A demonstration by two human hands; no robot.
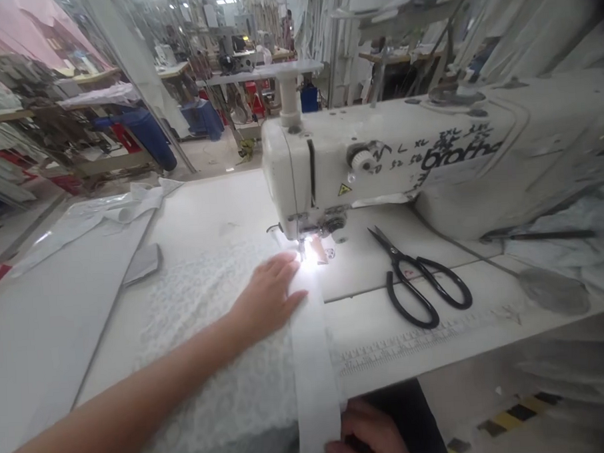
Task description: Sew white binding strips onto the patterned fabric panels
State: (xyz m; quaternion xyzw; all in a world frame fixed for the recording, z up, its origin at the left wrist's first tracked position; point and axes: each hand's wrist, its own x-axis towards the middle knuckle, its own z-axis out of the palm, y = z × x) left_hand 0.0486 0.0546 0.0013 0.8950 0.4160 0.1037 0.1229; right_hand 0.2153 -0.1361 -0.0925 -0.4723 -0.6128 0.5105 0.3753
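Note:
My left hand point(271, 289) lies flat with fingers stretched out on a pale patterned cloth point(200, 304), its fingertips close beside the lit presser foot point(302, 250) of a white sewing machine point(288, 170). A white fabric strip point(313, 379) runs from under the foot toward me, along the cloth's right side. At the table's front edge my right hand point(374, 432) is closed on the strip's near end, with the thumb on top; the other fingers are partly hidden. Glare washes out the needle area.
Black-handled scissors point(409, 275) lie open-bladed to the right of the needle. A printed measuring scale point(387, 351) follows the table's front edge. White sheets point(69, 290) cover the left side. Crumpled fabric point(573, 241) sits under the machine's right end.

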